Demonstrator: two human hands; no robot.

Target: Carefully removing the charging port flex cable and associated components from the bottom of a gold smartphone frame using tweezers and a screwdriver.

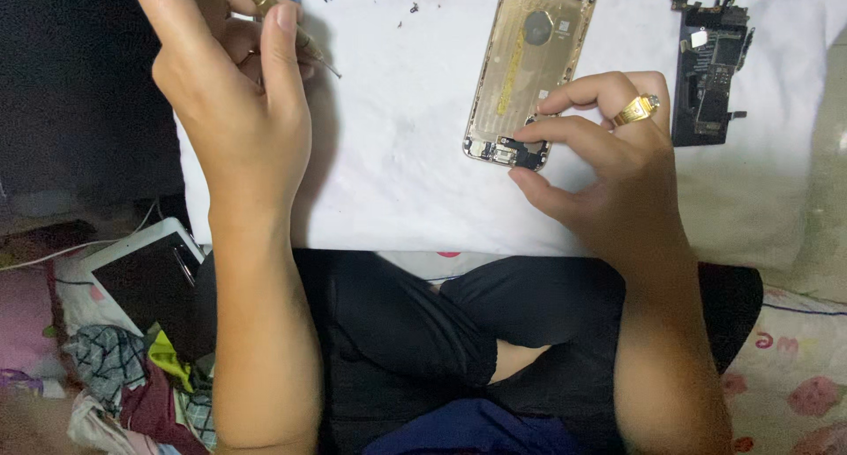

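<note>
From my seat I look down through the head camera at a white sheet [397,181] that covers the work surface. My left hand [234,93] is raised at the upper left of the view. Its fingers are curled closed around a small gold-coloured screwdriver [291,27], and the thin tip points down to the right, above the sheet, not touching anything I can see.

My right hand [609,155] lies at the lower end of an opened gold phone housing [529,67], which rests flat on the sheet with its inside facing up. The hand is half open. The index finger and the thumb are close together around a small dark part [520,150] at the bottom edge of the housing; the fingertip touches it, but I cannot tell if the part is really pinched or only pressed. A gold ring [637,109] sits on one finger of this hand.

To the right of the housing, well apart from it, a dark circuit board [710,67] lies on the sheet. Some tiny screws [415,7] are scattered near the top edge, between the two hands. At the lower left, off the sheet, a white tablet [146,274] rests beside crumpled coloured cloth [132,376].
</note>
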